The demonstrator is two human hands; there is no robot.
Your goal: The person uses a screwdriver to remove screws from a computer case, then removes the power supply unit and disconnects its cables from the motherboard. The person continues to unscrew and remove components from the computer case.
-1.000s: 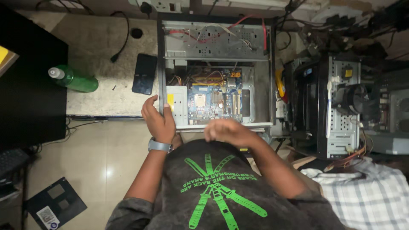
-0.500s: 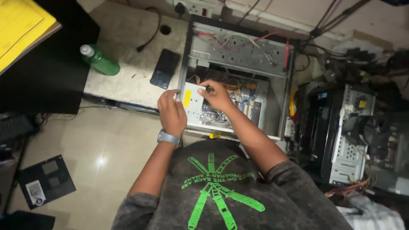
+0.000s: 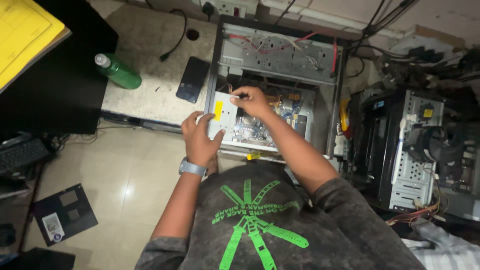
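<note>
Since half a second earlier, the right hand (image 3: 254, 101) had shifted toward ten o'clock, onto the top edge of the silver metal drive box with a yellow sticker (image 3: 221, 116). Its fingers were pinched together there; on what, I could not tell. The left hand (image 3: 199, 139) gripped the box's near corner, fingers curled around it. The box sat at eight o'clock inside the open grey computer case (image 3: 280, 65). A black phone (image 3: 193, 79) and a green plastic bottle (image 3: 118, 72) lay at nine o'clock from the case.

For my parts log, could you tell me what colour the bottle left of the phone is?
The bottle is green with a white cap, seen in the head view.
</note>
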